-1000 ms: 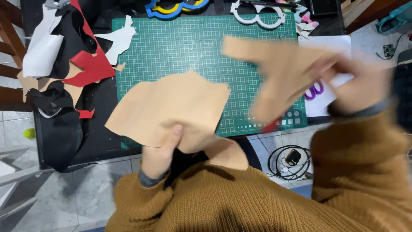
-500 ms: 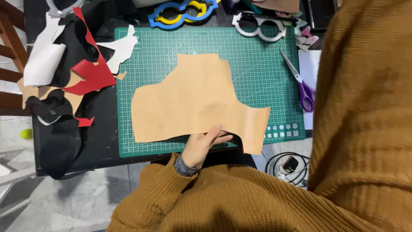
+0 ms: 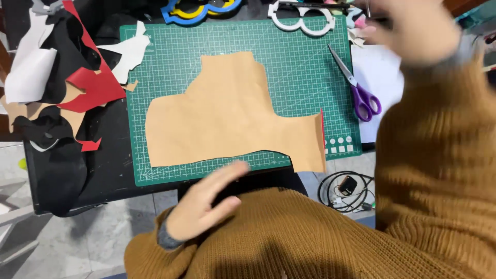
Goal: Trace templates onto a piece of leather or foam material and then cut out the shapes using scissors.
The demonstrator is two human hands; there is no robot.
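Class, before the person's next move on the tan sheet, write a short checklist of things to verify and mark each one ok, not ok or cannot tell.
1. Tan sheet lies flat on the green cutting mat: ok.
2. Sheet fully on the mat: not ok, lower right corner overhangs.
3. Left hand off the sheet: ok.
4. Right hand empty: cannot tell, blurred.
5. Purple-handled scissors clear of the sheet: ok.

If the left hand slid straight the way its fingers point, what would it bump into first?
The left hand points up and to the right, toward the near edge of the tan leather sheet on the green cutting mat. It would probably meet that sheet first, though the hand's height above the table is unclear.
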